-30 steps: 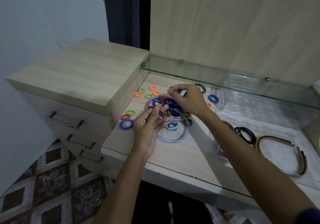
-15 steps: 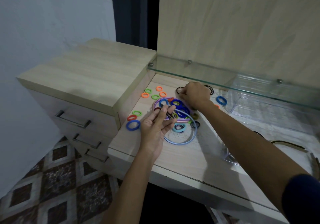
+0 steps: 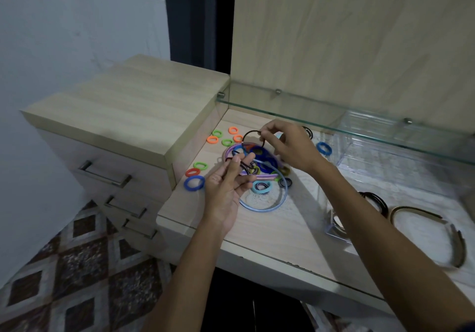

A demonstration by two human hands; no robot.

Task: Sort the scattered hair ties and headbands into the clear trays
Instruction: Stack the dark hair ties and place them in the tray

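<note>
A pile of coloured hair ties and thin headbands (image 3: 259, 167) lies on the desk under a glass shelf. My right hand (image 3: 290, 146) pinches a thin black hair tie (image 3: 250, 136) and holds it lifted above the pile. My left hand (image 3: 226, 185) is palm up at the pile's left edge, holding several thin black ties (image 3: 245, 166) between its fingers. A light blue headband (image 3: 272, 203) lies in front of the pile. A clear tray (image 3: 331, 229) to the right holds dark headbands. Another clear tray (image 3: 344, 157) stands further back.
Loose orange and green ties (image 3: 223, 136) lie at the back left, and green, red and blue ones (image 3: 194, 177) beside the drawer unit (image 3: 123, 115). A blue tie (image 3: 323, 148) lies by the far tray. A brown headband (image 3: 431, 234) rests at right. The glass shelf (image 3: 334, 118) overhangs the desk.
My right hand has lifted from the back of the pile, drawing up a thin black hair tie. My left hand stays at the pile with its black ties.
</note>
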